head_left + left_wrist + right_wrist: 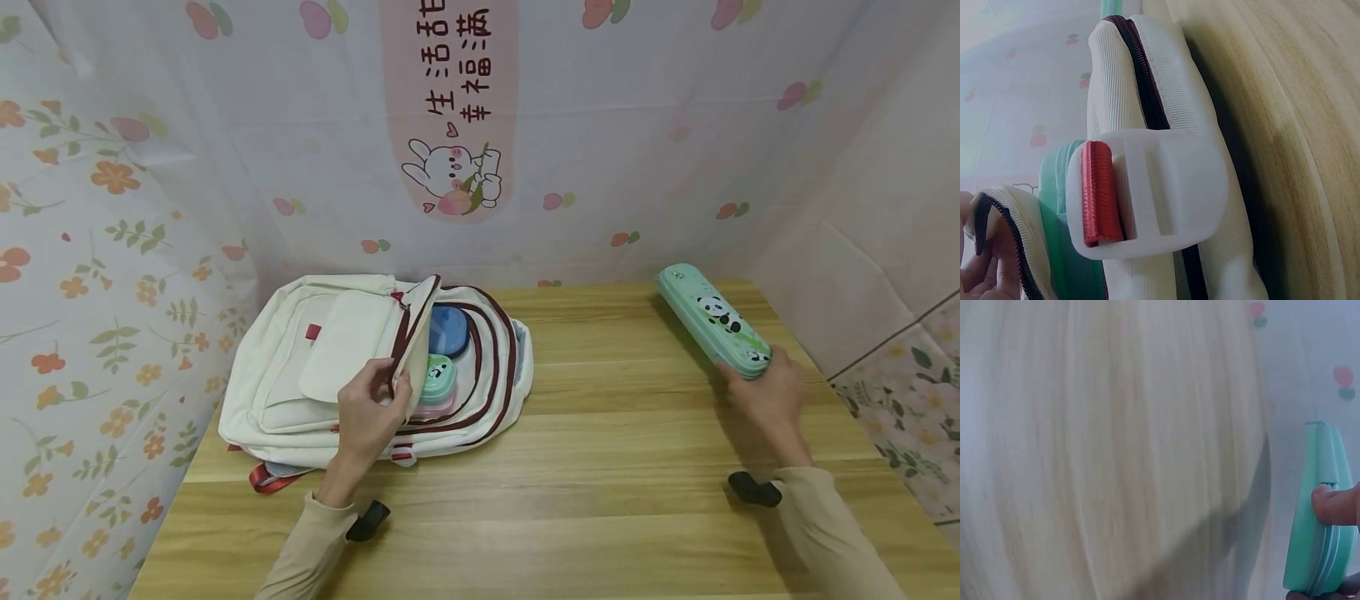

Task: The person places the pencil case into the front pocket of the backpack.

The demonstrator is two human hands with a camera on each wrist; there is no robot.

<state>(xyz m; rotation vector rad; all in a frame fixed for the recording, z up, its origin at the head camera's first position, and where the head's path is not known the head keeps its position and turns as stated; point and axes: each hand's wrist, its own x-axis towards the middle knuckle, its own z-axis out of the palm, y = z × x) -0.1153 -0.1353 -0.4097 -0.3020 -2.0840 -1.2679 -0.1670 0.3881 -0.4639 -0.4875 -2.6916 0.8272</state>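
Note:
A cream backpack (277, 375) with dark red zippers lies on its back at the left of the table. My left hand (371, 408) pinches the edge of its unzipped front flap and holds it up. Inside the opening sit a round blue case (448, 332) and a small mint panda case (439, 379), with something pink partly hidden under it. At the right, my right hand (768, 400) grips the near end of a long mint pencil case (705, 312) with panda pictures. In the right wrist view, the thumb (1335, 505) presses on the pencil case's side.
The wooden table (600, 467) stretches between the backpack and the pencil case. Behind it hangs a printed cloth (600, 150), with more patterned cloth on the left side. A white plastic buckle (1191, 194) with a red strap fills the middle of the left wrist view.

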